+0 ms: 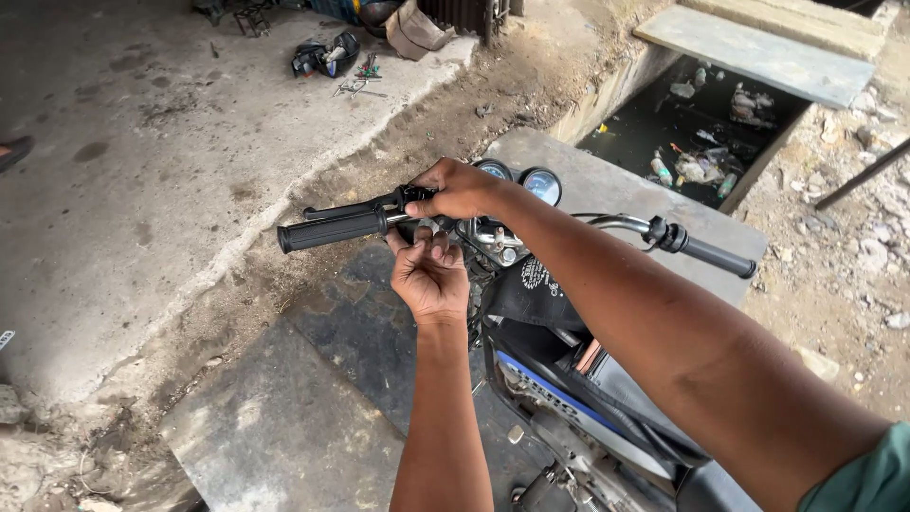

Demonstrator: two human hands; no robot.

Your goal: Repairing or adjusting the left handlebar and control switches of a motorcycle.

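Fingertips of the left hand (pixel 431 275) point up and press against the underside of the handlebar (pixel 417 220), right where the black switch housing (pixel 409 199) sits; the fingers are curled loosely, touching rather than fully wrapped, palm facing away from the camera. The right hand (pixel 463 190) comes over the top from the other side, fingers clenched on the switch housing w/ the thumb side toward the grip. Both hands meet at the same spot, one above and one below the bar.

Just left of the hands the black rubber grip (pixel 332 230) sticks out, w/ a black lever (pixel 346 209) running alongside it, close above. Behind the right hand sit two round gauges (pixel 519 177). The bar carries on to the right, chrome then a second black grip (pixel 706 250), well apart from both hands. Below the forearms: the motorcycle's tank (pixel 559 379), dark w/ a blue stripe.

The bike stands on grey stone slabs (pixel 284 427). Beyond it, an open drain (pixel 692 133) holds dark water and floating litter, partly covered by a concrete slab (pixel 758 52). Far up on the concrete floor (pixel 114 171) lie a few small tools (pixel 358 81) near a black object, too small to tell what.
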